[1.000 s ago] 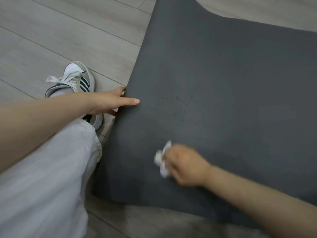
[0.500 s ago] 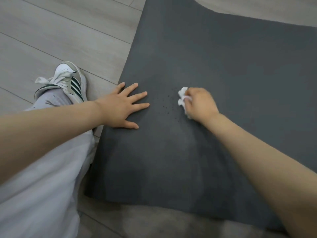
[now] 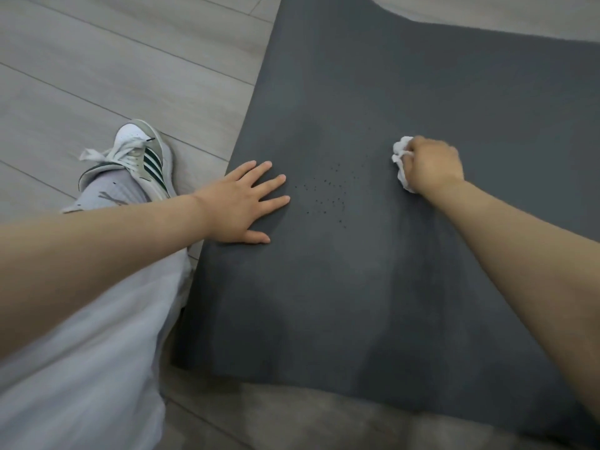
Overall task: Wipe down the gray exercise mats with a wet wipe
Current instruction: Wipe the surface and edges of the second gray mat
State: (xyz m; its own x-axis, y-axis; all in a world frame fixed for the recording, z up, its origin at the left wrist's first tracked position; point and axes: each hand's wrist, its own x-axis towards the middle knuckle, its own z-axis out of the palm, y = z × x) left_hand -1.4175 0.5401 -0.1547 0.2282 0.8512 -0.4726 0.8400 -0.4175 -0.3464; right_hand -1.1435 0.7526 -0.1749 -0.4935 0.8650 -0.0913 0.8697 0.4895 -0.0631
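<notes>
A dark gray exercise mat (image 3: 422,92) lies on the floor and fills most of the view. My left hand (image 3: 243,203) rests flat on the mat near its left edge, fingers straight and spread. My right hand (image 3: 433,164) grips a crumpled white wet wipe (image 3: 401,157) and presses it on the mat, right of a cluster of small dark specks (image 3: 324,193). Damp streaks show on the mat between my arms and toward its near edge.
Light gray wood-look flooring (image 3: 113,60) lies left of and beyond the mat. My white sneaker with dark green stripes (image 3: 139,157) and pale trouser leg (image 3: 81,336) sit beside the mat's left edge. The mat's near edge (image 3: 292,380) runs across the bottom.
My right hand has swept the wipe from the mat's near part up and to the right, past the specks. My left hand moved from the edge onto the mat and flattened.
</notes>
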